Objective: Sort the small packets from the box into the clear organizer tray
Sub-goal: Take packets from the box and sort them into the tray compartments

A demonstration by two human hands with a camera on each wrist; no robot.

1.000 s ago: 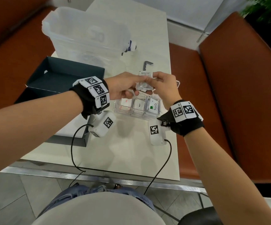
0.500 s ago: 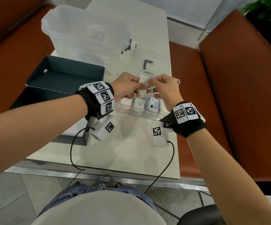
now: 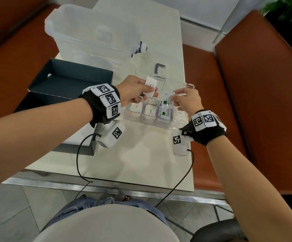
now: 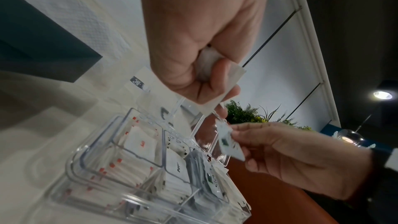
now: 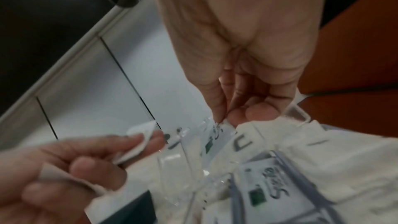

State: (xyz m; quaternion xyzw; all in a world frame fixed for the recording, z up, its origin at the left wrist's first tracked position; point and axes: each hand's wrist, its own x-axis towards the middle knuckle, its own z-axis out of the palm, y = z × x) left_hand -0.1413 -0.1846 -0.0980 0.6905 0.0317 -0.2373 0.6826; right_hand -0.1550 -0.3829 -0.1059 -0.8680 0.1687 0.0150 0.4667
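Observation:
My left hand [image 3: 149,92] grips a small bundle of white packets [image 3: 150,86] just above the back of the clear organizer tray [image 3: 159,124]. The bundle [image 4: 221,81] also shows under the curled fingers in the left wrist view. My right hand [image 3: 174,100] pinches a single packet with a green mark [image 3: 168,99] over the tray's Stevia compartment [image 3: 166,114]. The same packet [image 4: 231,144] hangs between thumb and forefinger. The tray's front compartments hold red-printed, pepper, Stevia and sugar packets. The dark box [image 3: 68,81] lies open to the left.
A large clear plastic bin [image 3: 92,32] stands at the back left of the white table [image 3: 138,158]. A grey hex key [image 3: 159,67] lies behind the tray. Orange bench seats [image 3: 211,81] flank the table. Wrist-camera cables trail across the front edge.
The hands were joined over the tray; now they have parted. The right hand has drawn one green-marked packet away and lowered it toward the tray, while the left keeps the rest.

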